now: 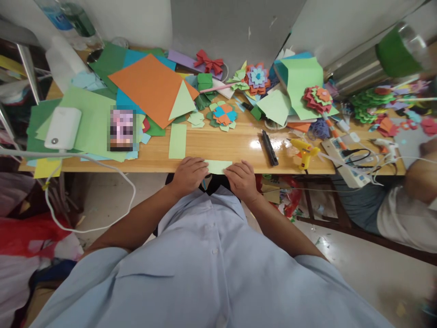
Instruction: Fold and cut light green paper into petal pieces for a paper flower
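Note:
A small light green paper strip [219, 166] lies lengthwise between my hands at the table's front edge. My left hand [190, 174] grips its left end, fingers curled over the top. At the right end, my right hand [241, 178] pinches the paper the same way; both thumbs are hidden. Just beyond my left hand, a second light green paper piece [177, 141] rests flat on the wood. A black utility knife [269, 148] lies to the right of my right hand, and farther right stands a yellow glue gun [303, 152].
Orange paper [146, 89] and green sheets cover the left side, with a white power bank [63, 128] on top. Paper flowers [223, 114] line the back. A power strip [348, 164] with tangled cords sits right, near another person's arm [421, 175]. A white cable [99, 230] loops off the edge.

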{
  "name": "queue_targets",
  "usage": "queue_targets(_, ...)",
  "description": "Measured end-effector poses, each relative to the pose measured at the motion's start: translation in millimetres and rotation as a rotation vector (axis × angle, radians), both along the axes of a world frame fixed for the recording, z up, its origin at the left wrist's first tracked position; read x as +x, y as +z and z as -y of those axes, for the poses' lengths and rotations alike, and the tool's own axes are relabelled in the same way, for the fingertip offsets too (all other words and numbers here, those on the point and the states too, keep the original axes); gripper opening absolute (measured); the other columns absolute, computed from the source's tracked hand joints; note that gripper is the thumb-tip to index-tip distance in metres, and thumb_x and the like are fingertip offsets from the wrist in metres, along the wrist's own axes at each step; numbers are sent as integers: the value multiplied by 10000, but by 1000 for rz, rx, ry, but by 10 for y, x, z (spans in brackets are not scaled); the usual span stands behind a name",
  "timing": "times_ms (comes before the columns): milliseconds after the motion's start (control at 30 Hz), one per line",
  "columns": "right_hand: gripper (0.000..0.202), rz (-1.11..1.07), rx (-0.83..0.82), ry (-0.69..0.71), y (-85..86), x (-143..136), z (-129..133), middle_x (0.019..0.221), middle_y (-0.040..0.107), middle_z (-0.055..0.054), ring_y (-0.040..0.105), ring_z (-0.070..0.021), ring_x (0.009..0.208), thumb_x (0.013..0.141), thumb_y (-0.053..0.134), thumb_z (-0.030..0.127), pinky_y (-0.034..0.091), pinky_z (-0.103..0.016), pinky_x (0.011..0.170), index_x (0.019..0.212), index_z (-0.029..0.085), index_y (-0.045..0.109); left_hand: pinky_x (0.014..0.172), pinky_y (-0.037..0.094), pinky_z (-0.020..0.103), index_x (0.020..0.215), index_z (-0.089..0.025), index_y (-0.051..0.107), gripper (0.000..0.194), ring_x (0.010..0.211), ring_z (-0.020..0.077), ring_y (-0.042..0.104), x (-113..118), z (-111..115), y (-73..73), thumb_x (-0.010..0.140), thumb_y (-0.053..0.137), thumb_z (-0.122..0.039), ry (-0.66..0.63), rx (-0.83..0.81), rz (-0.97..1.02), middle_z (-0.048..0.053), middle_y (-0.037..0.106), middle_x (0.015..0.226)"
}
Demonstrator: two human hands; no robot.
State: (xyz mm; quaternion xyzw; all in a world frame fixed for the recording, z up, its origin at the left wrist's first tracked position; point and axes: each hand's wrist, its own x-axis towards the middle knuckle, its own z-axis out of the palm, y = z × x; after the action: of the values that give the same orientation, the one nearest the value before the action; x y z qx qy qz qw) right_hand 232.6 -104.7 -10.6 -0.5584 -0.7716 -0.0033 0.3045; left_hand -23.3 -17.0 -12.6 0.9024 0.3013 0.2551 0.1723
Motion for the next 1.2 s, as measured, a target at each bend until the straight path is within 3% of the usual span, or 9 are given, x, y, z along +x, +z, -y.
queue_targets(133,171,-225,-35,6,170,-71,-58,994,821,-44,742,-225,985,1017,635,287,505,-480,1110,985,278,802,1014,501,457,964,-229,771,304,1099,252,746,42,7,176,1071,522,-365,96,-120,126,74,826,1076)
queue_targets(267,178,-476,-140,41,366,-105,-95,943,813,-57,745,-217,882,1020,650,345,602,-402,878,981,266,804,963,514,415,905,-228,739,345,955,225,745,-3,17,332,1074,494,-402,147,-213,200,58,805,964)
queue_targets(367,211,-581,-261,11,434,-107,-128,938,816,-53,751,-211,862,1007,664,400,603,-364,821,963,259,814,952,511,409,873,-230,724,356,932,228,723,-60,10,359,1062,488,-416,211,-249,190,51,788,926)
queue_targets(567,316,-797,-466,-166,364,-97,-217,743,754,-16,689,-179,664,904,735,531,583,-312,655,859,226,800,811,522,362,857,-234,722,317,841,222,683,-76,-44,352,1003,556,-461,401,-373,116,41,747,848)
queue_targets(767,458,-935,-557,-281,263,-47,-331,559,620,30,579,-142,500,802,768,666,529,-276,510,821,209,749,851,523,368,892,-238,741,328,893,238,693,-168,-137,451,1007,523,-455,428,-298,23,54,766,905)
queue_targets(867,469,-959,-582,-269,212,-20,-333,614,646,25,592,-138,529,779,778,676,551,-278,533,829,210,752,912,512,405,1019,-228,763,336,967,269,699,-409,-292,585,1006,518,-458,438,-168,-73,73,786,993)
queue_targets(967,441,-958,-559,-248,166,7,-295,681,680,14,614,-138,561,792,778,648,557,-278,553,837,210,759,986,487,456,1178,-211,739,394,1028,293,679,-807,-555,763,1024,485,-471,559,-31,-153,88,780,1051)
queue_targets(1067,417,-960,-546,-241,130,19,-271,691,690,10,620,-142,563,805,778,624,549,-280,549,855,210,765,1035,448,540,1163,-171,721,478,1062,313,632,-1242,-860,880,1040,447,-544,747,73,-306,108,749,989)
queue_targets(1200,417,-949,-538,-220,131,-6,-287,648,663,20,600,-143,549,814,767,628,552,-287,548,856,213,767,1040,411,624,997,-171,677,647,1082,324,570,-1621,-1181,826,1044,281,-680,851,47,-419,102,661,828)
